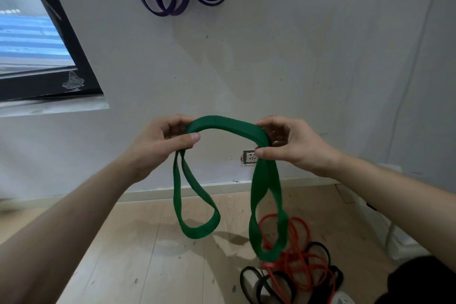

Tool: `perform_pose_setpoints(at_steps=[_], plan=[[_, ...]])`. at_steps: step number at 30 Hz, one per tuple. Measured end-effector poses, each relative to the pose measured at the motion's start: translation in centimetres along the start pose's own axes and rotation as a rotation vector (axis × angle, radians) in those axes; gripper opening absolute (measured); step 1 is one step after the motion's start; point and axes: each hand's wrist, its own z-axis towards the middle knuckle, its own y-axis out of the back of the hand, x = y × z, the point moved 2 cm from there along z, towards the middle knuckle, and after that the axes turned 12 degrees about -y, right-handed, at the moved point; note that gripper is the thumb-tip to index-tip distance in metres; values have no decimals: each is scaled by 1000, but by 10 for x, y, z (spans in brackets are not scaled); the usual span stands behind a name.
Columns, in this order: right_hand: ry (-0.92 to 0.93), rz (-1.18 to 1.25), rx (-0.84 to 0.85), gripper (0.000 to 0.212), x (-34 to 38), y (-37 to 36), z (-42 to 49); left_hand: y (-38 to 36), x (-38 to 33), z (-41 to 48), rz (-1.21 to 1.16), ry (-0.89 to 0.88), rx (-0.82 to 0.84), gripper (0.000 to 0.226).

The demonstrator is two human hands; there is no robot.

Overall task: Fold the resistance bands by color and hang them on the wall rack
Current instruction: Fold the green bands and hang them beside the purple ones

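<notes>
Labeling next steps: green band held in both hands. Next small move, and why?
Probably bring the hands together, doubling the green band. The left hand and right hand pinch it apart, a loop dangling under each, so it's only part folded; purple bands already hang above.

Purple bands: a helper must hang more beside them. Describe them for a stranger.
On the white wall, right of the dark-framed window, the purple bands hang high in loops. Only they are on the wall: the green band is being held, red bands and black bands lie on the floor.
</notes>
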Motion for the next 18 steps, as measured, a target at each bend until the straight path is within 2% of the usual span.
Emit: perform_pose_setpoints(at_steps=[4, 8, 11, 14, 18], plan=[[84, -110, -76, 43, 8, -6, -2, -13, -3, 3, 15, 36, 55, 46], [114, -185, -111, 50, 15, -12, -2, -40, -12, 6, 30, 2, 91, 51], [130, -175, -127, 54, 18, -16, -2, -56, -15, 9, 114, -48, 119, 45], [154, -193, -97, 57, 19, -20, -4, -61, -14, 11, 169, -75, 136, 38], [44, -54, 35, 58, 8, -20, 2, -65, -18, 12, 122, -116, 82, 27]])
